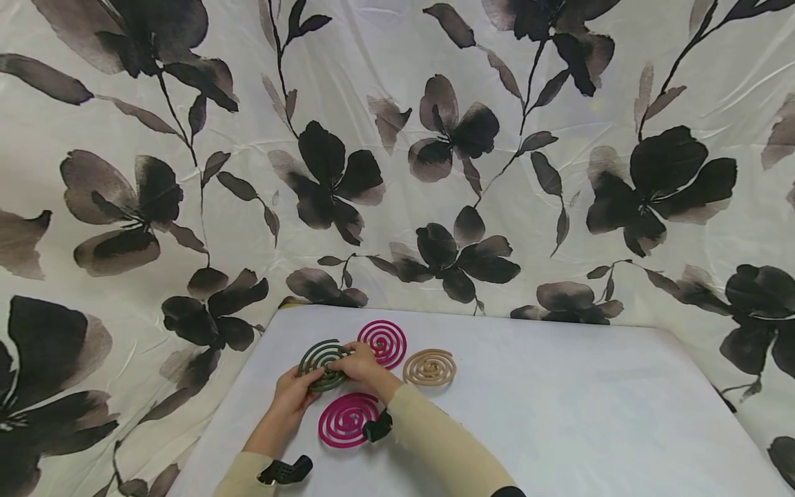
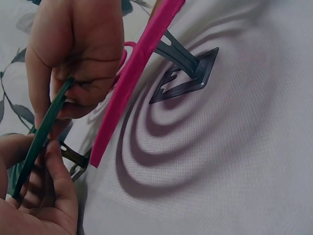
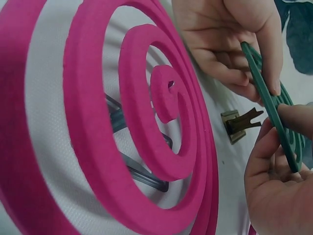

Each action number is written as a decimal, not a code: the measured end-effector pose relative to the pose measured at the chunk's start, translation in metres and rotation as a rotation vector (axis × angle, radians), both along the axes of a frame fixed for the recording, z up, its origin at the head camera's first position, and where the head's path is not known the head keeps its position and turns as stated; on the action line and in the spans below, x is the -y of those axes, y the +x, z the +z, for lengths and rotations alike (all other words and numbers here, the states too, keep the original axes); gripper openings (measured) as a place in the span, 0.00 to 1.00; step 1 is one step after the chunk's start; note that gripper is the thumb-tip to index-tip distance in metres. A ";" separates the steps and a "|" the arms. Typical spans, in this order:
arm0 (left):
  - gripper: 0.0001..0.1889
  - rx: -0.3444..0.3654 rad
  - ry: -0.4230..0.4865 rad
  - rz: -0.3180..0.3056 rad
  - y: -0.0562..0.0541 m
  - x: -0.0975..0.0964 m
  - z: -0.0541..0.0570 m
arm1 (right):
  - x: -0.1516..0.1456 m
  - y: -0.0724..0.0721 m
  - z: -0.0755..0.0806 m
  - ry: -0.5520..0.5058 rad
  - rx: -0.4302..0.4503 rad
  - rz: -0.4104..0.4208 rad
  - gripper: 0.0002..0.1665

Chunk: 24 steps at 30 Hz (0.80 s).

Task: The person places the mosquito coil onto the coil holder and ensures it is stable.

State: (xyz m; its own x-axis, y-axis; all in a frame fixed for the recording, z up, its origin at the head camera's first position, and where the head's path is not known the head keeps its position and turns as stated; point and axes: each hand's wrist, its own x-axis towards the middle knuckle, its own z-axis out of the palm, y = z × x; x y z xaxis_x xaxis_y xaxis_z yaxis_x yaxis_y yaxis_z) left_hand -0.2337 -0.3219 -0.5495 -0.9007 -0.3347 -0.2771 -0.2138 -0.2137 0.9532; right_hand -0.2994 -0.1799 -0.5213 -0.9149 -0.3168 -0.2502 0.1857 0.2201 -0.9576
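Note:
Both hands hold a dark green spiral mosquito coil (image 1: 323, 356) above the table's far left part. My left hand (image 1: 290, 395) grips its lower left side, thumb on top. With fingers bent, my right hand (image 1: 363, 366) pinches it near the middle and right. The left wrist view shows the coil (image 2: 43, 132) edge-on between the two hands. Beneath it a small brass-coloured metal stand (image 3: 237, 125) sits on the cloth. Close to the right wrist, a pink mosquito coil (image 1: 349, 420) is raised on a grey metal stand (image 2: 188, 73).
A second pink coil (image 1: 381, 344) lies behind the right hand, and a tan coil (image 1: 430, 368) is to its right. The white-covered table (image 1: 559, 407) stretches to the right. A floral curtain (image 1: 435, 138) hangs behind it.

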 end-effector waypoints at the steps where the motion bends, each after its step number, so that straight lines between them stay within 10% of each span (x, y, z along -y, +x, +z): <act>1: 0.25 0.000 0.001 -0.002 0.000 0.000 -0.001 | -0.001 0.000 0.000 0.001 -0.001 0.000 0.19; 24: 0.26 0.026 -0.008 0.004 -0.006 -0.001 -0.006 | 0.000 -0.006 -0.004 0.058 -0.065 -0.003 0.20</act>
